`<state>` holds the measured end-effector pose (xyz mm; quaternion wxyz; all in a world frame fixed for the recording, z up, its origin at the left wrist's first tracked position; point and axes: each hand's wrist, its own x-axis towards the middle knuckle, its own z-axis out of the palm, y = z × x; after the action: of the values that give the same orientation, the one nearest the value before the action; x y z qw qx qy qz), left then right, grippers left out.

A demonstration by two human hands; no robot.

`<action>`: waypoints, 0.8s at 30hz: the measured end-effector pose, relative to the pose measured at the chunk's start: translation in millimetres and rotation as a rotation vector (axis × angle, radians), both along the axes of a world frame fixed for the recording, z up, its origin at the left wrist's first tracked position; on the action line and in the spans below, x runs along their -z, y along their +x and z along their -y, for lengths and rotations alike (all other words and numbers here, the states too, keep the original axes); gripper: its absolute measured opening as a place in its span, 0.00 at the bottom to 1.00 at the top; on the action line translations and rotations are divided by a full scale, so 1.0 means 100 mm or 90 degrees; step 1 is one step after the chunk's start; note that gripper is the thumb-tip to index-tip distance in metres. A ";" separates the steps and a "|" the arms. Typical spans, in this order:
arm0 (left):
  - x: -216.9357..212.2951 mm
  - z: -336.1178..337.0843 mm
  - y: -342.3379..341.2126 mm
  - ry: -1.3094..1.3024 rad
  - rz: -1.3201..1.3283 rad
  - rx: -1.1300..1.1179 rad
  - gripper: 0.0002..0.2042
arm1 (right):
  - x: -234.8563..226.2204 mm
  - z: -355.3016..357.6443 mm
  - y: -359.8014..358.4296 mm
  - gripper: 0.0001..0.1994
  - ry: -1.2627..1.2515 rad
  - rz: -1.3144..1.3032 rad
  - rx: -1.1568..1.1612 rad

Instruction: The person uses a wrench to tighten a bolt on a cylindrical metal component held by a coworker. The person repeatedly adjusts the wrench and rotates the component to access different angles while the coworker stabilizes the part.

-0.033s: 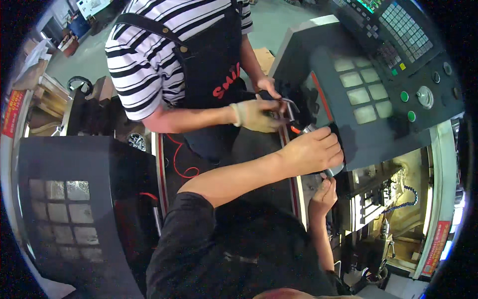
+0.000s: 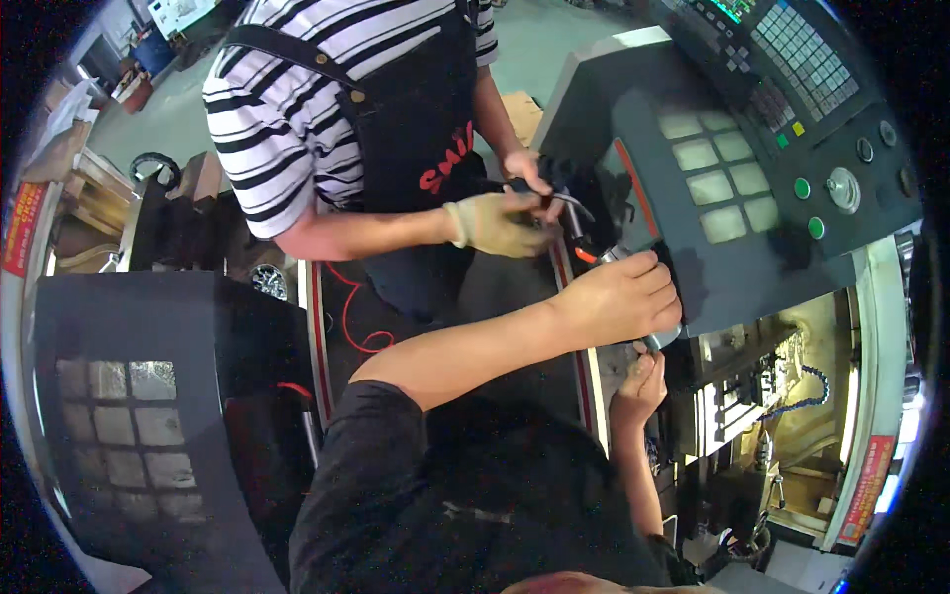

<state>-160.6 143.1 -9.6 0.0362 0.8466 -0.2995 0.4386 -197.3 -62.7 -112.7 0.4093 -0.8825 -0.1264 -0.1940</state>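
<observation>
- Nothing has shifted since the earlier frame: your left hand (image 2: 621, 297) still lies flat on the grey machine door (image 2: 732, 267).
- Your right hand (image 2: 641, 384), just below it, pinches the small metal cylinder (image 2: 660, 342).
- Whether that pinch is firm, you cannot tell.
- Beyond, the co-worker's gloved hand (image 2: 495, 224) holds an orange-tipped tool (image 2: 578, 238).

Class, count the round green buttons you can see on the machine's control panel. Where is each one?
2. The upper green button sits left of the silver knob; the lower green button lies just below it. Others may be hidden.

A dark short-sleeved shirt (image 2: 465, 495) covers the person, forearms bare.
</observation>
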 end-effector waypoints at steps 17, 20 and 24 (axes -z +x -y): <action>0.07 0.05 0.03 0.045 -0.047 0.016 0.06 | 0.03 -0.05 -0.10 0.19 0.055 -0.080 0.002; 0.08 0.05 0.02 0.049 -0.042 0.008 0.05 | 0.02 -0.05 -0.11 0.19 0.062 -0.087 -0.008; 0.08 0.06 0.02 0.059 -0.040 0.004 0.05 | 0.14 -0.02 -0.10 0.20 0.069 -0.069 -0.004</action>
<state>-158.7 136.7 -17.3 0.0078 0.8597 -0.3209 0.3973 -207.4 -60.7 -126.2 0.4632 -0.8680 -0.0957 -0.1511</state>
